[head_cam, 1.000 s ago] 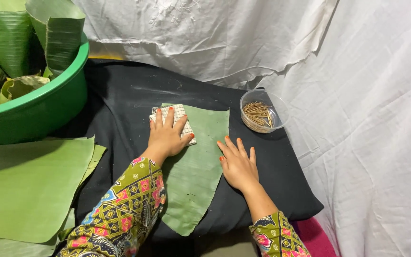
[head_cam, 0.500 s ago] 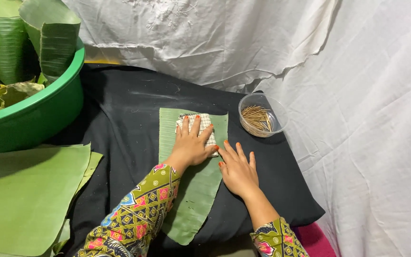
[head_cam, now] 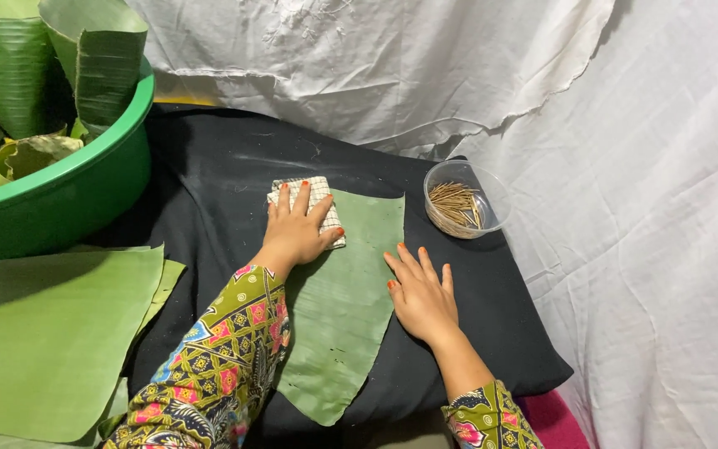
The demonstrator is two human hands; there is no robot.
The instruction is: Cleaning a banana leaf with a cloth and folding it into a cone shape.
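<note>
A green banana leaf piece [head_cam: 346, 299] lies flat on a black cloth [head_cam: 209, 175]. My left hand [head_cam: 295, 229] presses a small checked white cloth [head_cam: 319, 191] onto the leaf's upper left corner. Resting flat with spread fingers, my right hand [head_cam: 421, 293] holds down the leaf's right edge. Both arms wear patterned sleeves.
A green plastic basin [head_cam: 68, 195] at the upper left holds rolled banana leaves [head_cam: 97, 66]. More flat leaves [head_cam: 43, 333] lie at the lower left. A clear bowl of thin wooden sticks [head_cam: 459, 204] stands right of the leaf. White sheets [head_cam: 625, 166] hang behind and to the right.
My left hand slid the checked cloth to the right across the leaf's top, then back to the left corner. My right hand stayed on the leaf's right edge.
</note>
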